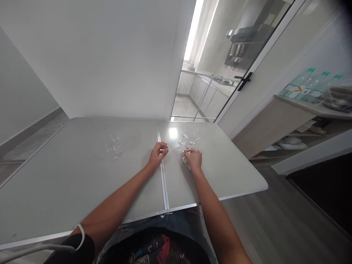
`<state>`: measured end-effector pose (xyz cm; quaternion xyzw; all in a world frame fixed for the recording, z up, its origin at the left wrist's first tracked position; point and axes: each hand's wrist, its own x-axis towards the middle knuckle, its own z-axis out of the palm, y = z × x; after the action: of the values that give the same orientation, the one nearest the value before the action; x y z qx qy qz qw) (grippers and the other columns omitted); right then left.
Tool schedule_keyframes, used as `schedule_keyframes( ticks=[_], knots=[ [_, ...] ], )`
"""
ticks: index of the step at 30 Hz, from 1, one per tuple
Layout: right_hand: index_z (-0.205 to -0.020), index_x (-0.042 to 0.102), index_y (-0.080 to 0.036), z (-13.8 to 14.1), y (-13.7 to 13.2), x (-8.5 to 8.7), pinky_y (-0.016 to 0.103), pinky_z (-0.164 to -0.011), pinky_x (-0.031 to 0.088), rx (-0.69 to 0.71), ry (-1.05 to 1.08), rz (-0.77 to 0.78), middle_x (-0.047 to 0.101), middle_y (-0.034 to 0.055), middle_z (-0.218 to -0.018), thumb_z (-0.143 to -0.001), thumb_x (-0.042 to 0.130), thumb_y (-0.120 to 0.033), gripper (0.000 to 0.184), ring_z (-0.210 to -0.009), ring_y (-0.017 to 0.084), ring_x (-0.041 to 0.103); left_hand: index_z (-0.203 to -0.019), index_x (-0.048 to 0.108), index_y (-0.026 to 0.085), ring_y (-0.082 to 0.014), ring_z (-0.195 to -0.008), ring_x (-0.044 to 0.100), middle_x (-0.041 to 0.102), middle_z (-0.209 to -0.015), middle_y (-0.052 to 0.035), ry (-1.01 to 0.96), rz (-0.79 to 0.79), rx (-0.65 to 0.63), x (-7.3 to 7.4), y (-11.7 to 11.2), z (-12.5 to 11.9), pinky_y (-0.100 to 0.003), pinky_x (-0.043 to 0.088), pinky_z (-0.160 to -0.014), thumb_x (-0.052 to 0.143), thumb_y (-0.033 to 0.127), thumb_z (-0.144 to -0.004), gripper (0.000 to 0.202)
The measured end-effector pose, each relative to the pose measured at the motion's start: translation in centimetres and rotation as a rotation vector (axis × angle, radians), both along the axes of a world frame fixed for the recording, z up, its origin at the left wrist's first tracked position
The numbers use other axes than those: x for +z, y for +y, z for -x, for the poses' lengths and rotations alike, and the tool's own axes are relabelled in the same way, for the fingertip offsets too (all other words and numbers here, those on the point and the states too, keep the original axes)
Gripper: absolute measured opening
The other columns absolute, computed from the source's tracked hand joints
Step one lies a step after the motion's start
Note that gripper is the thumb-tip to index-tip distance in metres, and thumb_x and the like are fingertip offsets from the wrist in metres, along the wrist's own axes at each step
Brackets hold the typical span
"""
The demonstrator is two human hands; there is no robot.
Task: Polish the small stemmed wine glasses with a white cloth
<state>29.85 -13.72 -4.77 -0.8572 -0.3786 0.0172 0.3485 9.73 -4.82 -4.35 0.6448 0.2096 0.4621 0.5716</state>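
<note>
Head view: clear, glinting pieces [191,141] cluster by the narrow right grip [194,159]; left grip [157,153] half-curled, both holds unclear.

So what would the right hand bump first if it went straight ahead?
The right hand would probably meet the clear pieces just beyond it on the table, though depth is unclear.

Your left hand [158,154] and right hand [194,160] are bare, and so are both forearms. At your left elbow you wear a black sleeve [78,249], with a thin white cable [52,248] looped over its edge. Your dark top [165,249] carries a print with a bright red patch and bluish parts; below it shows grey-blue cloth [178,219], slightly mottled.
</note>
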Motion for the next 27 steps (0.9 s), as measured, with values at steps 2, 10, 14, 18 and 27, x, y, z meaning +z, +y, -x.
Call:
schedule_keyframes(
  ticks=[2,10,14,18,27],
  knots=[
    [-0.093,0.083,-0.023,0.0,0.1,0.1,0.033,-0.072,0.051,0.004,0.014,-0.002,0.079,0.0124,-0.089,-0.083,0.062,-0.039,0.028,-0.085,0.029,0.072,-0.094,0.067,0.022,-0.0174,-0.094,0.055,0.056,-0.112,-0.0068,0.009,-0.008,-0.001,0.0,0.0,0.0,-0.029,0.048,-0.080,0.067,0.049,-0.090,0.027],
    [-0.096,0.082,-0.022,0.0,-0.1,0.0,0.033,-0.074,0.050,0.017,0.039,-0.020,0.079,0.0130,-0.092,-0.083,0.061,-0.040,0.030,-0.086,0.029,0.072,-0.084,0.067,0.021,-0.0159,-0.078,0.050,0.056,-0.091,-0.0044,0.025,-0.007,0.032,-0.1,0.5,0.1,-0.028,0.044,-0.069,0.063,0.051,-0.092,0.032],
    [-0.095,0.080,-0.021,0.1,-0.1,0.1,0.031,-0.071,0.049,0.008,0.069,-0.038,0.078,0.0118,-0.090,-0.081,0.063,-0.041,0.029,-0.083,0.027,0.071,-0.082,0.068,0.020,-0.0159,-0.078,0.051,0.057,-0.092,-0.0048,0.027,-0.022,0.025,-0.2,0.5,0.1,-0.028,0.044,-0.068,0.062,0.051,-0.092,0.033],
    [-0.093,0.073,-0.021,-0.3,-0.4,0.1,0.029,-0.063,0.045,-0.011,0.081,-0.021,0.074,0.0092,-0.083,-0.074,0.071,-0.046,0.032,-0.070,0.023,0.066,-0.083,0.068,0.021,-0.0154,-0.078,0.051,0.057,-0.092,-0.0046,0.033,-0.025,0.034,-0.5,0.7,-0.1,-0.028,0.044,-0.067,0.061,0.051,-0.093,0.032],
    [-0.079,0.060,-0.024,0.9,-5.1,1.2,0.031,-0.061,0.038,-0.025,-0.065,0.068,0.066,0.0053,-0.071,-0.078,0.068,-0.053,0.030,-0.063,0.023,0.058,-0.086,0.066,0.021,-0.0122,-0.066,0.049,0.054,-0.078,-0.0011,-0.198,0.374,0.071,-2.3,1.6,-1.0,-0.026,0.040,-0.059,0.068,0.059,-0.083,0.038]
  ],
)
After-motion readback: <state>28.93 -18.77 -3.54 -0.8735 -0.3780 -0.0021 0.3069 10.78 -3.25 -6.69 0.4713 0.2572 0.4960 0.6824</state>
